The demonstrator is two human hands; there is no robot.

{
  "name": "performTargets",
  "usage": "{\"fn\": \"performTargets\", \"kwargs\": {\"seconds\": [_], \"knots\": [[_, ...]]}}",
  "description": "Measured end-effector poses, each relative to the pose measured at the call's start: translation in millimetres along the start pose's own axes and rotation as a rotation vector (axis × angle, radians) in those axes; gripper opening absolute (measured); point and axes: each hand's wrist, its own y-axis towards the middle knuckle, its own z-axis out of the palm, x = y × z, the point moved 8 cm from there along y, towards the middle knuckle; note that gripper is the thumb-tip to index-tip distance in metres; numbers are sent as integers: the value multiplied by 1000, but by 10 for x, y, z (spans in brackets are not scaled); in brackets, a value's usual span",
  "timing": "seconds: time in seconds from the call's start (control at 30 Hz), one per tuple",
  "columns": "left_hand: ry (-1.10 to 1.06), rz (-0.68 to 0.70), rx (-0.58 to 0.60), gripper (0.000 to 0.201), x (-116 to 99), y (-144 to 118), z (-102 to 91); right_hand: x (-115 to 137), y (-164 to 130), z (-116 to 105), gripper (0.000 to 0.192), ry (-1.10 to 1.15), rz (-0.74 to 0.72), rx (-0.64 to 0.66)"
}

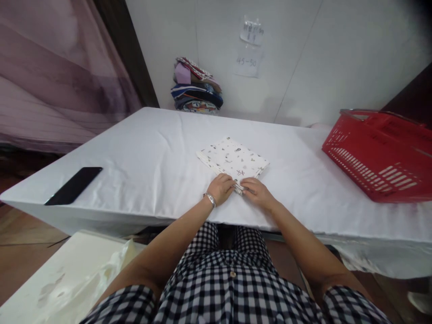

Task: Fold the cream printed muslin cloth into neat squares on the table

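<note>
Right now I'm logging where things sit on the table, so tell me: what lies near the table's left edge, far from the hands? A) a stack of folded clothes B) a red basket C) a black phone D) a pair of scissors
C: the black phone lies flat on the white table by its left edge, while the red basket sits at the right.

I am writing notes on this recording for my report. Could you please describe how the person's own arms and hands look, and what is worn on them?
Both forearms are bare. The left hand has a silver metal band, probably a watch or bracelet, on its wrist. The right hand shows no jewellery. Short sleeves of a black-and-white checked shirt cover the upper arms.
</note>
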Motion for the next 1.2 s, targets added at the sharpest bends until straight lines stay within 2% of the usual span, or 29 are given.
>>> {"fn": "performTargets", "kwargs": {"seconds": [0.13, 0.27, 0.43, 0.57, 0.73, 0.97, 1.1, 1.2], "knots": [[-3, 10, -43, 13, -42, -10, -44, -30, 4, -10, 20, 42, 17, -50], [-46, 25, 6, 16, -127, -29, -17, -47, -19, -46, 19, 87, 70, -107], [-66, -34, 55, 13, -74, -45, 48, 79, -49, -28, 22, 31, -83, -37], [-81, -66, 62, 12, -18, -51, 70, 79, -66, -33, 27, 21, -115, -32], [-126, -139, 46, 12, -29, -105, 80, -16, -62, -21, 24, 83, -66, -44], [-132, -434, 37, 19, -53, -238, 111, -109, -51, -6, 23, 123, 49, -65], [-136, -455, 71, 22, -139, -242, 175, -127, -27, -37, 21, 160, 190, -175], [-147, -452, 61, 26, -169, -248, 199, -59, -16, 0, 21, 101, 171, -176]]}}
